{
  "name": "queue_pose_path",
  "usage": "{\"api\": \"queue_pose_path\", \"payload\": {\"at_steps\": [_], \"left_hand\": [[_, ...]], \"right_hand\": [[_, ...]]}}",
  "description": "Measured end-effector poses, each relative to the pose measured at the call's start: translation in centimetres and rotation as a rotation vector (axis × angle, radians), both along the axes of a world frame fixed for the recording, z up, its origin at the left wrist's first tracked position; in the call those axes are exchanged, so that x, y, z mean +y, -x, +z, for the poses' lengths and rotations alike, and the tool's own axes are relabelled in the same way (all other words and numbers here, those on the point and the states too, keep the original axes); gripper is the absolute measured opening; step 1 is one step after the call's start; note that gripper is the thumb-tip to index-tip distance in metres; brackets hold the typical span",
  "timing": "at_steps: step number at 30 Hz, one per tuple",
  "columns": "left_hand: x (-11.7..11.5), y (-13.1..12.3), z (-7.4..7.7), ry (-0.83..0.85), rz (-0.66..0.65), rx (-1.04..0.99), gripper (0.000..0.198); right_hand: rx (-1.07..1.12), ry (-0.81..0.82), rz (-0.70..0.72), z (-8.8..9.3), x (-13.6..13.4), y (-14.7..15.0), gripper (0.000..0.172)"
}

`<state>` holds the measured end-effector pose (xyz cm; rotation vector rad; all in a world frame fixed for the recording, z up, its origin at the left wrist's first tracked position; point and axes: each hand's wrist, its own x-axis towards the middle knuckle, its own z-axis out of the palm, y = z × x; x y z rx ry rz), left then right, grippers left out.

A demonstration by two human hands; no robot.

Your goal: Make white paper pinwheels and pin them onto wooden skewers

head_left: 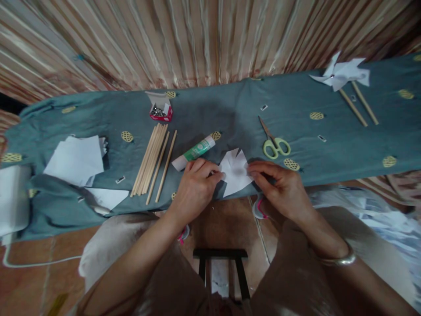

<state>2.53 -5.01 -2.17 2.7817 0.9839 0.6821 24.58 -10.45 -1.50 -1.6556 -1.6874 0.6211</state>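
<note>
White slit paper sheet sits between your left hand and right hand, fingers pinching opposite edges; neither's nearer, no clear long axis. It's near your side of the blue-green cloth-covered surface; open red cardboard box, beyond and left, holds small silvery metal pieces.

Nothing is legible, even on the glue stick.
</note>
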Motion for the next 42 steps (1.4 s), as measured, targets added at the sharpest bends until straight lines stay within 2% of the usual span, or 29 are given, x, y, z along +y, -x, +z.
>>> {"api": "queue_pose_path", "payload": {"at_steps": [5,8,11,15,24,32,37,42], "left_hand": [[-0.5,-0.4,0.4,0.013,0.008,-0.051,0.021],[-1.6,-1.1,0.5,0.042,-0.057,-0.076,0.020],[-2.4,-2.0,0.3,0.062,-0.108,-0.010,0.021],[-2.5,-2.4,0.0,0.039,-0.089,0.041,0.013],[-2.5,-1.9,-0.1,-0.081,-0.103,0.015,0.012],[-2.6,-1.1,0.1,-0.056,-0.165,-0.017,0.015],[-2.8,-0.9,0.0,-0.058,-0.173,-0.026,0.015],[-2.8,-0.9,0.0,-0.044,-0.173,0.011,0.015]], "right_hand": [[0.006,0.013,0.023,0.3,-0.4,0.0,0.018],[0.018,0.047,0.035,0.5,-0.6,0.1,0.019],[0.024,0.075,0.039,0.7,-0.7,0.2,0.023],[0.028,0.101,0.061,0.9,-0.9,0.2,0.023],[0.074,0.075,0.087,0.2,-1.1,-0.7,0.027],[0.100,0.046,0.126,0.2,-1.0,-0.6,0.008],[0.093,0.052,0.112,0.2,-0.8,-0.5,0.005],[-0.019,0.010,0.098,0.2,-0.6,0.2,0.010]]}}
